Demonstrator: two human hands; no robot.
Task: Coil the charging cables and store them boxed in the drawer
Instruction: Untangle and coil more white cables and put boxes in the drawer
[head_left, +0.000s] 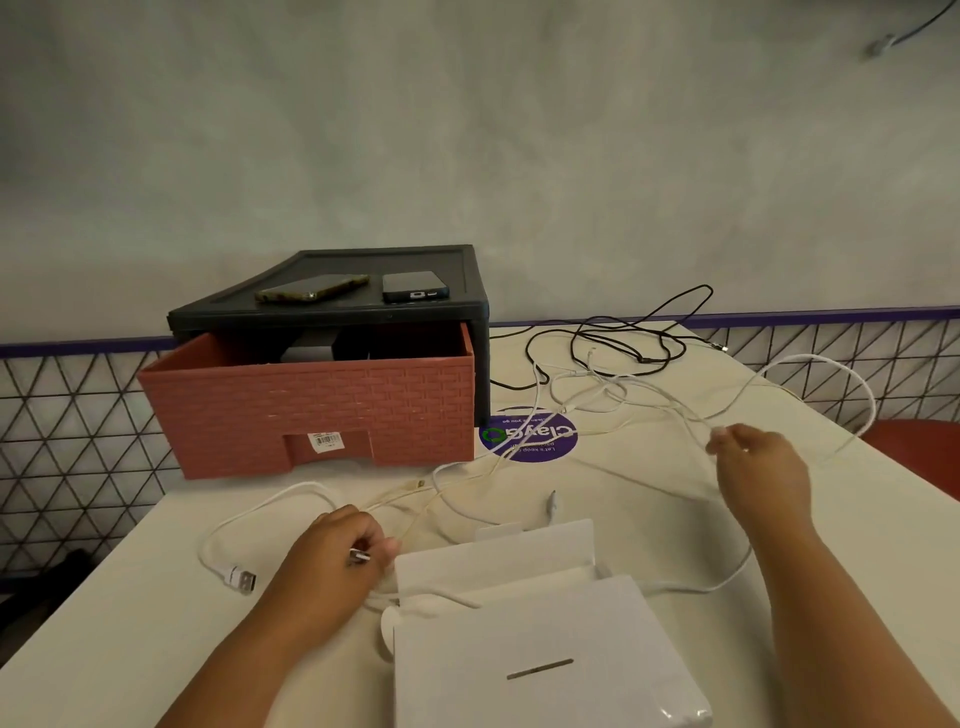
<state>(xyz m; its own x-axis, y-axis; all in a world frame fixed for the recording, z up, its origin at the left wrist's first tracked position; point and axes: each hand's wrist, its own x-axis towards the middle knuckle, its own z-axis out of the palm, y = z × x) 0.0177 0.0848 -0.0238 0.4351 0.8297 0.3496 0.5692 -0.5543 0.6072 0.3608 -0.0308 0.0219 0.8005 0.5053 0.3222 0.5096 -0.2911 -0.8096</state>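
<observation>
The left hand (337, 551) pinches the silver plug (359, 557) of a thin white charging cable. The right hand (758, 467) pinches a strand further along, lifted off the pale bench (130, 597).

The strand runs through the loose tangle of white cables (587, 384). Pulling now would likely tighten the crossings, or drag the loop over the bench's right edge. One strand also lies under the open white cardboard box (545, 649) and could tug it.

The count:
- one box
- one brick-red woven-pattern plastic drawer (311, 405), pulled out of its black frame (332, 312)
- two phones (311, 288) on top
- at least two white cables, one ending in a thick white USB plug (241, 578)
- the black cable (623, 343), which looks like one

The tangle prevents a firm count.
</observation>
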